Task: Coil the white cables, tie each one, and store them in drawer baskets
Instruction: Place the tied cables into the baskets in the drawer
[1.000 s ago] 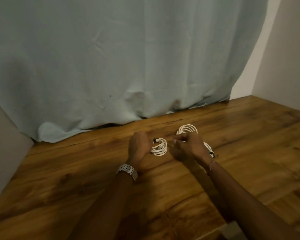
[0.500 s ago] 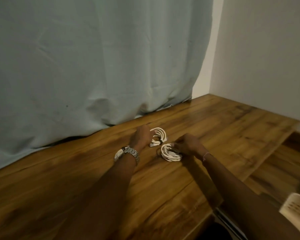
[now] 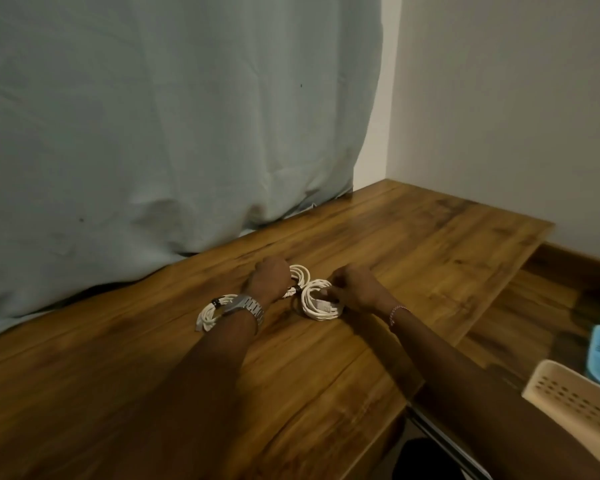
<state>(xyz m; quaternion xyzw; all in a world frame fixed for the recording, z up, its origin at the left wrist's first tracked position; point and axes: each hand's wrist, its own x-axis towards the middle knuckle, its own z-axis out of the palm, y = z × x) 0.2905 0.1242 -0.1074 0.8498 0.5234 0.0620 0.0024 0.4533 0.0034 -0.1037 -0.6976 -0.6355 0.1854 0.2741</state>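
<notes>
Head view: the right hand (image 3: 355,289) fingers (image 3: 327,293) grip a coiled white cable (image 3: 317,301) on the table (image 3: 413,244); whether the left hand (image 3: 269,278) fingers are open or closed, I cannot tell.

Both forearms are bare, with no sleeves in view. On the wrist of the left hand (image 3: 269,280), near the middle of the frame, sits a silver metal watch (image 3: 246,306) with a link bracelet. The wrist of the right hand (image 3: 355,289) carries a thin pink-and-white beaded bracelet (image 3: 396,312)
</notes>
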